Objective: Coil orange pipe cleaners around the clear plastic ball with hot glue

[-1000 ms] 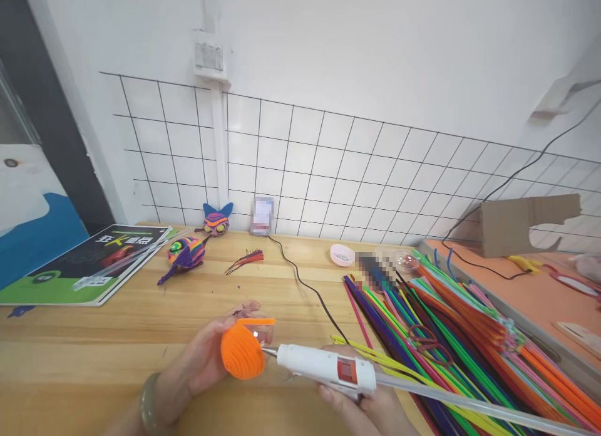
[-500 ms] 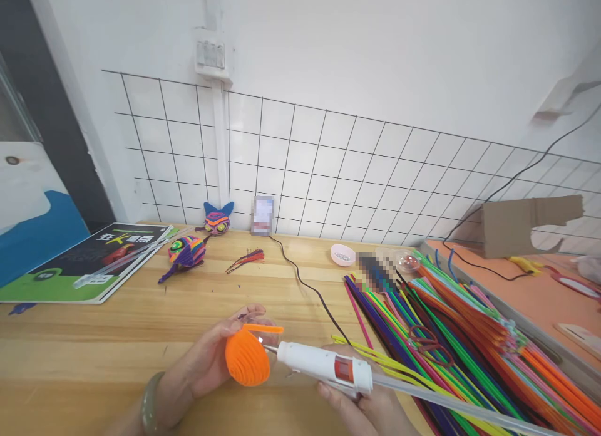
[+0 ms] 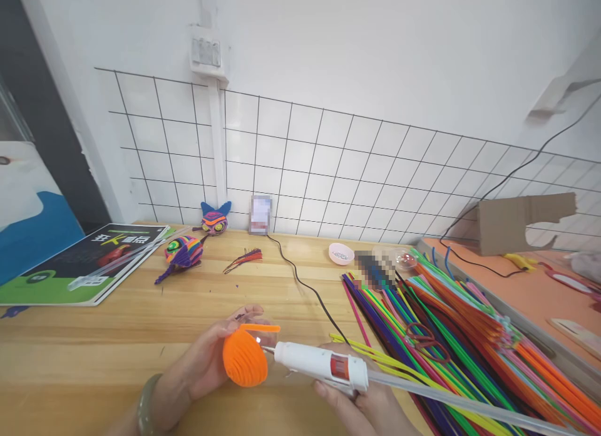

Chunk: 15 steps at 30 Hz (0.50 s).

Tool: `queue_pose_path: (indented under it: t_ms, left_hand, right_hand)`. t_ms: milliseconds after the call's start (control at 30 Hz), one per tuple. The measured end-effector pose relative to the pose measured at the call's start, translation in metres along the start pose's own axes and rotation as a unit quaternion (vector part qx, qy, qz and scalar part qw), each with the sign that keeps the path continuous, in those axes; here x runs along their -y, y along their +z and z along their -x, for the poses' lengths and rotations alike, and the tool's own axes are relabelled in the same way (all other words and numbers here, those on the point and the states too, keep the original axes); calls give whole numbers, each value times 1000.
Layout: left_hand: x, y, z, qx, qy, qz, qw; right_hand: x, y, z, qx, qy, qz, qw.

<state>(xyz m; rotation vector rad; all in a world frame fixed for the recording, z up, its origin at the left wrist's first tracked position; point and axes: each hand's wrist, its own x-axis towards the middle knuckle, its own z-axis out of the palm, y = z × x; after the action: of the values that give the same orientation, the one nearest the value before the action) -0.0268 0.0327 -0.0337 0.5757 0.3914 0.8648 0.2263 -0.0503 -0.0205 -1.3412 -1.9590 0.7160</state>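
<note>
My left hand [image 3: 211, 351] is closed around a clear ball partly wrapped in coiled orange pipe cleaner [image 3: 245, 359]. The loose end of the pipe cleaner sticks out to the right above the coils. A white hot glue gun [image 3: 319, 364] is gripped in my right hand [image 3: 364, 401], with a long translucent glue stick [image 3: 436, 395] coming out of its back. Its metal nozzle points left and meets the ball beside the orange coils; whether it touches I cannot tell. The glue gun hides part of my right fingers.
Bundles of coloured pipe cleaners [image 3: 451, 336] cover the right side, with scissors [image 3: 426, 343] on them. Behind stand a pink bowl [image 3: 341, 254], two striped wrapped figures [image 3: 185, 253] and a bunch of thin red strands [image 3: 245, 259]. A black cord [image 3: 300, 279] crosses the table; a book [image 3: 107, 260] lies left.
The ball has shifted slightly right and down in my left hand, and its loose orange end now lies further right. The glue gun stays close to it, still held in my right hand.
</note>
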Motion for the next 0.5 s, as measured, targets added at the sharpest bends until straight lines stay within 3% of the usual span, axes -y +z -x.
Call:
queue_pose_path:
  t_ms: [500]
  left_hand:
    - [0, 2, 2, -5, -8, 6, 1000]
  right_hand:
    - [1, -3, 0, 1, 3, 3, 1000]
